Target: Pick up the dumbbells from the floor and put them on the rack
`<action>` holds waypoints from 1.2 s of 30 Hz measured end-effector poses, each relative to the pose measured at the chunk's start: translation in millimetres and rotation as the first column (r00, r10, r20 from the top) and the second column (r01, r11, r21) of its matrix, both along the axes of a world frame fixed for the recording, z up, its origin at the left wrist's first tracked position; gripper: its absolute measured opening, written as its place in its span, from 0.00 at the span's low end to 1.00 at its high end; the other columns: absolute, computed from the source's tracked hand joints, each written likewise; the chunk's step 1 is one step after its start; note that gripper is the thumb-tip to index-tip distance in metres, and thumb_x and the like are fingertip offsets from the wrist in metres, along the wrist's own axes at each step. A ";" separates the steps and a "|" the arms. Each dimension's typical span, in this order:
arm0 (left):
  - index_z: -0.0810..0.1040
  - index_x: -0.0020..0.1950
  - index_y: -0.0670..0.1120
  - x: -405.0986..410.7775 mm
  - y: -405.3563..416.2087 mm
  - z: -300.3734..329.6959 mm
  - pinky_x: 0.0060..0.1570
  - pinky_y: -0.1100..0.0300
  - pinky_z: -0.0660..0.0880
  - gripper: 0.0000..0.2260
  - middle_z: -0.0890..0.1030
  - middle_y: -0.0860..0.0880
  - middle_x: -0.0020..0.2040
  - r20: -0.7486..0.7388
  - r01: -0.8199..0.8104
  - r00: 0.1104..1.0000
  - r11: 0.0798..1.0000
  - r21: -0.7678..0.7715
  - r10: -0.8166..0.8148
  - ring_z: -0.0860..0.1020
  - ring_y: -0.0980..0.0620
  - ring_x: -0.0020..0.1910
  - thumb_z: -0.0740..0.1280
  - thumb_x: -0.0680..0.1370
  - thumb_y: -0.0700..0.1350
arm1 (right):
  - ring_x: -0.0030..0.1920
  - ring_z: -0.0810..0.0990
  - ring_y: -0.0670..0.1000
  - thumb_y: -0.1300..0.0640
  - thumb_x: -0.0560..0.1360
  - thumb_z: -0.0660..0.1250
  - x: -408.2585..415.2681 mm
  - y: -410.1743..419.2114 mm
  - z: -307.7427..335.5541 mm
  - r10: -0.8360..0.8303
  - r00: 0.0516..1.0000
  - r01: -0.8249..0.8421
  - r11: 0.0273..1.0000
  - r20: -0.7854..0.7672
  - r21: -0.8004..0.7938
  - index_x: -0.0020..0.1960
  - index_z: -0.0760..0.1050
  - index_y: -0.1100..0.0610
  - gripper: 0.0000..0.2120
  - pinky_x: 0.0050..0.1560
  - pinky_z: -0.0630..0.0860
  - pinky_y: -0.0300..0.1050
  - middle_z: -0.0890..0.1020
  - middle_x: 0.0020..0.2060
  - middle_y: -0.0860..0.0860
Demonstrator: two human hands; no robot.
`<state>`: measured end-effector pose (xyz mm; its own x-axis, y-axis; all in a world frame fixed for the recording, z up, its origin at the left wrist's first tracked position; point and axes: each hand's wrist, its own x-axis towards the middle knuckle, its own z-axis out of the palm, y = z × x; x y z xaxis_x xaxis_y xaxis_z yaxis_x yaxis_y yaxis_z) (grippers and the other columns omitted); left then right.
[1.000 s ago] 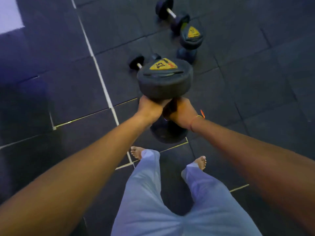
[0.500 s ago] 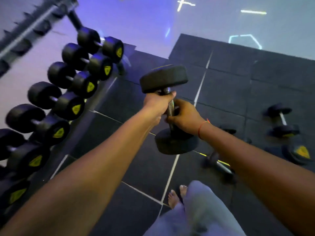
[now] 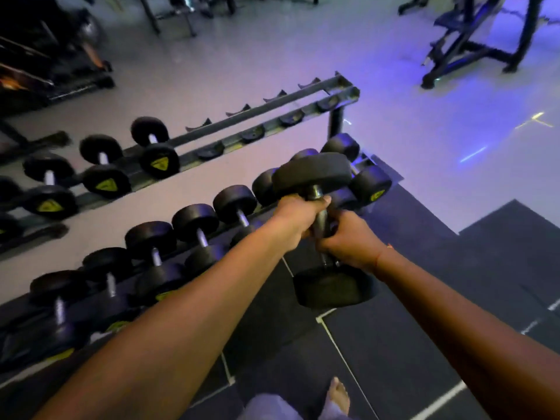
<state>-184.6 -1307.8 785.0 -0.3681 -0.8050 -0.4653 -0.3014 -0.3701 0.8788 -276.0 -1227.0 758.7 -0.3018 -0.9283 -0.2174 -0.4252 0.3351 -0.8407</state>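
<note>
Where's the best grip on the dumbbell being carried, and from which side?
Grip the bare metal handle between the two heads of the dumbbell; the heads look too wide to clasp. It hangs near upright, so come in sideways, as now: left hand high, right hand lower, from opposite sides.

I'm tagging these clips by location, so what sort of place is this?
Most likely a gym's free-weights area. A two-tier dumbbell rack holds rows of black dumbbells, dark rubber floor tiles lie underfoot, and exercise machine frames stand behind. Both hands grip a dumbbell by its handle.
</note>
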 end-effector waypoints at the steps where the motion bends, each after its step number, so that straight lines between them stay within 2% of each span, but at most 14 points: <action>1: 0.79 0.58 0.41 2.0 -21.0 2.6 0.42 0.53 0.82 0.13 0.83 0.40 0.50 0.027 -0.034 0.999 0.999 0.014 0.034 0.83 0.42 0.47 0.72 0.77 0.46 | 0.42 0.82 0.49 0.56 0.62 0.75 -0.6 -23.5 3.3 0.031 0.999 -0.031 0.999 0.008 0.009 0.51 0.77 0.52 0.18 0.43 0.81 0.47 0.83 0.41 0.50; 4: 0.80 0.54 0.43 6.7 -87.5 10.0 0.45 0.49 0.82 0.13 0.84 0.41 0.47 0.061 -0.129 0.990 0.991 0.026 0.127 0.84 0.42 0.44 0.73 0.75 0.49 | 0.40 0.83 0.49 0.56 0.62 0.75 -3.6 -98.2 5.3 0.088 0.996 -0.088 0.996 0.004 0.025 0.48 0.78 0.54 0.15 0.36 0.80 0.43 0.83 0.39 0.50; 7: 0.79 0.56 0.43 11.8 -153.4 6.8 0.37 0.54 0.82 0.13 0.84 0.42 0.47 0.064 -0.203 0.977 0.979 0.002 0.202 0.84 0.45 0.41 0.73 0.76 0.49 | 0.38 0.83 0.50 0.57 0.61 0.73 -0.3 -171.8 5.1 0.160 0.987 -0.160 0.987 0.031 0.014 0.47 0.78 0.54 0.14 0.35 0.78 0.43 0.84 0.38 0.51; 10: 0.80 0.56 0.44 18.6 -221.6 -0.7 0.47 0.47 0.82 0.14 0.85 0.43 0.48 0.046 -0.276 0.960 0.961 -0.008 0.276 0.84 0.44 0.45 0.74 0.74 0.49 | 0.40 0.83 0.51 0.60 0.63 0.74 2.6 -248.2 -0.6 0.209 0.978 -0.210 0.976 0.028 0.050 0.48 0.77 0.55 0.15 0.40 0.81 0.46 0.83 0.40 0.53; 13: 0.80 0.55 0.46 26.1 -297.1 -13.7 0.52 0.46 0.81 0.13 0.84 0.45 0.47 0.059 -0.323 0.945 0.946 0.011 0.322 0.83 0.45 0.47 0.74 0.74 0.51 | 0.43 0.83 0.51 0.59 0.63 0.75 7.9 -329.1 -9.3 0.249 0.968 -0.249 0.966 0.010 0.075 0.50 0.76 0.55 0.17 0.47 0.83 0.51 0.83 0.42 0.52; 21: 0.80 0.57 0.42 36.4 -482.1 -38.6 0.46 0.50 0.82 0.15 0.85 0.42 0.47 0.113 -0.418 0.905 0.906 0.060 0.410 0.83 0.45 0.42 0.74 0.74 0.48 | 0.45 0.81 0.54 0.56 0.63 0.73 22.9 -515.6 -32.8 0.315 0.945 -0.304 0.946 -0.091 0.113 0.51 0.77 0.55 0.18 0.47 0.80 0.50 0.83 0.45 0.54; 24: 0.80 0.55 0.43 38.7 -538.7 -47.2 0.39 0.56 0.80 0.12 0.84 0.44 0.44 0.130 -0.456 0.886 0.886 0.085 0.444 0.82 0.47 0.38 0.73 0.75 0.46 | 0.45 0.81 0.55 0.55 0.63 0.73 29.2 -574.3 -42.6 0.333 0.937 -0.317 0.938 -0.104 0.142 0.53 0.77 0.56 0.19 0.46 0.80 0.49 0.83 0.45 0.55; 27: 0.80 0.54 0.44 43.3 -594.4 -58.2 0.44 0.51 0.81 0.12 0.84 0.44 0.46 0.184 -0.507 0.852 0.860 0.054 0.491 0.83 0.46 0.43 0.73 0.75 0.47 | 0.46 0.81 0.57 0.54 0.63 0.73 39.1 -633.0 -58.8 0.325 0.940 -0.309 0.939 -0.099 0.148 0.54 0.76 0.56 0.20 0.46 0.79 0.50 0.83 0.47 0.55; 30: 0.81 0.53 0.43 51.2 -648.8 -70.7 0.42 0.51 0.81 0.12 0.84 0.45 0.44 0.257 -0.579 0.791 0.815 0.024 0.555 0.83 0.46 0.42 0.74 0.74 0.48 | 0.46 0.81 0.56 0.52 0.65 0.74 52.2 -690.0 -76.9 0.351 0.935 -0.336 0.925 -0.060 0.179 0.56 0.74 0.55 0.21 0.48 0.81 0.53 0.82 0.48 0.55; 34: 0.79 0.54 0.43 60.4 -723.5 -105.8 0.43 0.55 0.79 0.13 0.83 0.45 0.46 0.325 -0.570 0.769 0.821 -0.044 0.551 0.81 0.48 0.43 0.72 0.76 0.50 | 0.46 0.81 0.56 0.55 0.69 0.73 68.5 -763.6 -103.8 0.361 0.930 -0.344 0.920 -0.067 0.190 0.57 0.74 0.54 0.17 0.49 0.81 0.54 0.82 0.47 0.54; 36: 0.78 0.57 0.43 63.3 -751.0 -129.0 0.48 0.51 0.80 0.14 0.82 0.44 0.49 0.356 -0.566 0.757 0.822 -0.062 0.548 0.81 0.45 0.47 0.70 0.77 0.50 | 0.46 0.81 0.56 0.57 0.73 0.70 78.5 -791.6 -121.0 0.357 0.931 -0.333 0.916 -0.078 0.223 0.57 0.75 0.54 0.14 0.49 0.81 0.53 0.82 0.47 0.54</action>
